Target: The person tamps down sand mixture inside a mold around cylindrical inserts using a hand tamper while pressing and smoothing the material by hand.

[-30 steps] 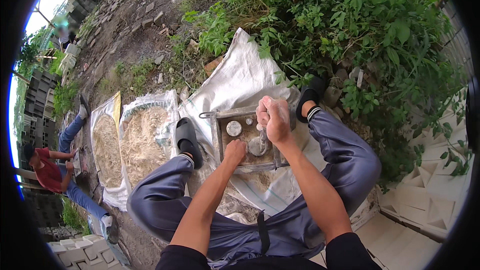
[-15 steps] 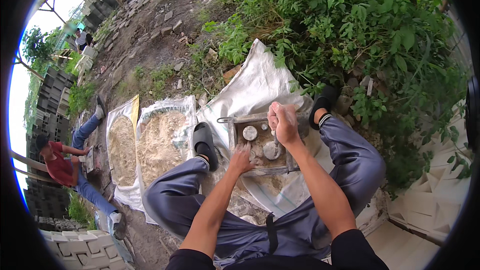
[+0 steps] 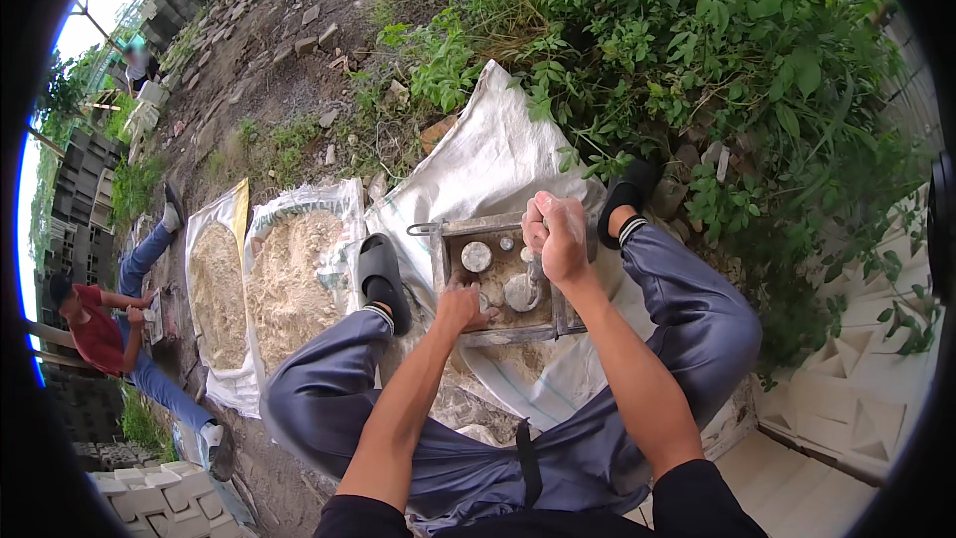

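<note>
Between my legs lies a shallow rectangular frame [image 3: 513,335], filled with packed sandy material. Set in the filling are a round pale disc [image 3: 476,257], a larger round disc [image 3: 521,293] and a small round piece [image 3: 506,243]. My left hand [image 3: 459,307] rests at the frame's near left corner, fingers loosely bent over the filling and partly hidden. Dusty and closed in a fist, my right hand [image 3: 558,237] is over the frame's right part. What it grips is hidden; part of a dark shape [image 3: 541,274] shows below the fist.
Under the frame spreads a white woven sheet [image 3: 488,154]. Two sacks of pale sand [image 3: 299,264] lie to the left, where another person [image 3: 100,329] sits working. Leafy plants [image 3: 697,60] crowd the far right; white patterned blocks [image 3: 846,399] stand at the near right.
The whole view has shifted slightly left. My right fist has moved a little right over the frame, showing another small pale disc beside it. My left hand keeps its place, its fingers more bent.
</note>
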The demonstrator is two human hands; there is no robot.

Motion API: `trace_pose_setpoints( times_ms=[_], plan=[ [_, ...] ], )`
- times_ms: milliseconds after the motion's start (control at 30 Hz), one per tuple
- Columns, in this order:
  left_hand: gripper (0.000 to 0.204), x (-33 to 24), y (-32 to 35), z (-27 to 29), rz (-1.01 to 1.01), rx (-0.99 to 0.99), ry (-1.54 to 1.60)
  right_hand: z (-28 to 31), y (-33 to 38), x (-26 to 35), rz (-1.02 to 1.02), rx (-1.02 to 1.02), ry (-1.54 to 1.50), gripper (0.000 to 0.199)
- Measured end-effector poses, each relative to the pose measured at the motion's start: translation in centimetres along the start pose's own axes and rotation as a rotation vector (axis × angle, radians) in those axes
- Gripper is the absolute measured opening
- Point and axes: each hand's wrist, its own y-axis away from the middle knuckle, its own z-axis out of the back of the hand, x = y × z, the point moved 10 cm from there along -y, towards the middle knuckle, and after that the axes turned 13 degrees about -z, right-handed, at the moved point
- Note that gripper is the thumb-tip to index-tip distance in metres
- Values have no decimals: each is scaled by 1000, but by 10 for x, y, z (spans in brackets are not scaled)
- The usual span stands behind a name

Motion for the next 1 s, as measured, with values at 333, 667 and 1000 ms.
trace_pose_setpoints(
  times_ms=[333,667,1000],
  plan=[
    [27,-23,-20,10,25,7,73,-5,3,0,-2,24,-25,42],
    [36,-23,-20,7,76,-83,-16,9,0,-2,-11,-42,-40,46],
    [83,-34,-63,-27,-218,-3,264,0,-2,1,13,-18,11,43]
  ],
)
